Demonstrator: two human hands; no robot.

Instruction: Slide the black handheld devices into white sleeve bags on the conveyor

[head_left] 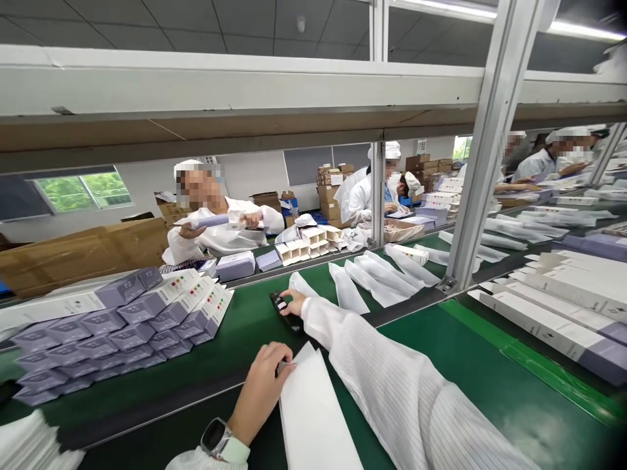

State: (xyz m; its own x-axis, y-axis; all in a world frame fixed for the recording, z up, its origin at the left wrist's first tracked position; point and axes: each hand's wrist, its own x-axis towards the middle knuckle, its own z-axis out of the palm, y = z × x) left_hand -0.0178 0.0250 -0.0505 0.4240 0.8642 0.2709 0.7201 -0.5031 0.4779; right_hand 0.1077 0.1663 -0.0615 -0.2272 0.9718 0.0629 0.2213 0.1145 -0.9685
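Note:
My left hand (262, 386), with a watch on its wrist, pinches the open top edge of a flat white sleeve (316, 411) that lies in front of me. Farther forward, my right hand (294, 305) reaches across to the green belt (252, 307) with its fingers closed on a slim black item (279, 304). A light label or marking shows on that item, but its exact kind is not clear. Just beyond the right hand, a filled white translucent sleeve (301, 284) lies on the belt.
Stacked purple-and-white boxes (122, 326) stand at the left, and long white boxes (553, 320) lie at the right. More white sleeves (377, 277) rest along the belt. A metal post (484, 156) and overhead shelf (245, 88) frame the bench. A co-worker (215, 222) sits opposite.

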